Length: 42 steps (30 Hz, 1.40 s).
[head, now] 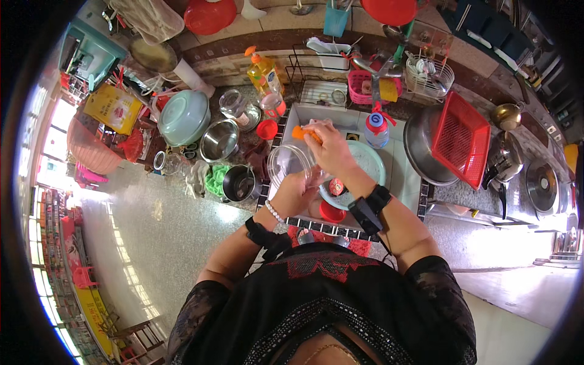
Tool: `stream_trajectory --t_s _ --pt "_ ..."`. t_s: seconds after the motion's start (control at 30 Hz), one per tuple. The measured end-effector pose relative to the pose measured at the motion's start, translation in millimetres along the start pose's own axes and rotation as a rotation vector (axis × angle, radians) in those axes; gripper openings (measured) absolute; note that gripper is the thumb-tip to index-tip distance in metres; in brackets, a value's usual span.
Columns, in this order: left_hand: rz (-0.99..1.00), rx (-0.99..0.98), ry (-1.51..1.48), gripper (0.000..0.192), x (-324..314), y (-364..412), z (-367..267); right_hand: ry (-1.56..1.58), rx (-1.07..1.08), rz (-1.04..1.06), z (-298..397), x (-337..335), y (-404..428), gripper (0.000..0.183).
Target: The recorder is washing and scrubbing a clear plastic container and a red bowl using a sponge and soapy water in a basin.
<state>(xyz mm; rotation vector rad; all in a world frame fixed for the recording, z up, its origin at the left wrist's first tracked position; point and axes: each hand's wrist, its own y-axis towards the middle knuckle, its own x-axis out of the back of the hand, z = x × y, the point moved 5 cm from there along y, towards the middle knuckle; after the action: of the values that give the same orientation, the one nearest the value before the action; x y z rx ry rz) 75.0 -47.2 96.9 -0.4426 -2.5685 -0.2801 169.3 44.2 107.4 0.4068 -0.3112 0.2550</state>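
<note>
My left hand (pixel 295 195) grips a clear wide-mouthed jar (pixel 284 165), tilted with its mouth towards the left, above the sink (pixel 399 157). In my right hand (pixel 332 148) is an orange sponge (pixel 299 132), just above the jar; whether they touch I cannot tell. A pale green plastic basin (pixel 379 169) stands in the sink below my hands and holds cloudy water. Inside it a red lid (pixel 336 187) shows. Another red lid (pixel 332 212) lies at the near side of the basin. Behind stands a clear bottle with a blue cap (pixel 376 120).
Left of the sink are a steel bowl (pixel 220 140), glass jars (pixel 233 104), a red lid (pixel 267 129), a dark pot (pixel 239 183) and a yellow soap bottle (pixel 260 75). A metal faucet (pixel 377 84) rises behind. At right, a red basket (pixel 461 139) leans on a large metal basin (pixel 422 146).
</note>
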Motion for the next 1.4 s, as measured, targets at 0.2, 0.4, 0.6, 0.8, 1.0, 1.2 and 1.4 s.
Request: stream_trajectory --t_s 0.2,0.4,0.6,0.8,1.0,1.2,1.4 --pt "-0.121 0.128 -0.019 0.03 9 8 30 -0.131 0.224 -0.103 36 -6 -56 0.023" --pt "-0.064 -0.042 0.057 0.031 5 7 3 -0.212 0.235 -0.119 35 15 -39 0.023" --pt "0.145 -0.113 0.333 0.049 -5 -12 -6 -0.123 0.132 0.071 -7 19 -5 0.019" --pt "0.144 0.082 0.163 0.049 15 -38 -2 0.36 -0.417 0.201 -37 8 -16 0.022" --pt "0.162 0.154 0.285 0.044 40 -63 14 1.444 -0.675 0.199 -70 -2 -17 0.023" --pt "-0.003 0.076 0.183 0.042 75 -65 31 1.287 -0.91 0.067 -112 -22 -21 0.022" --pt "0.201 0.136 0.143 0.041 83 -50 60 1.379 -0.721 0.185 -126 -47 12 0.028"
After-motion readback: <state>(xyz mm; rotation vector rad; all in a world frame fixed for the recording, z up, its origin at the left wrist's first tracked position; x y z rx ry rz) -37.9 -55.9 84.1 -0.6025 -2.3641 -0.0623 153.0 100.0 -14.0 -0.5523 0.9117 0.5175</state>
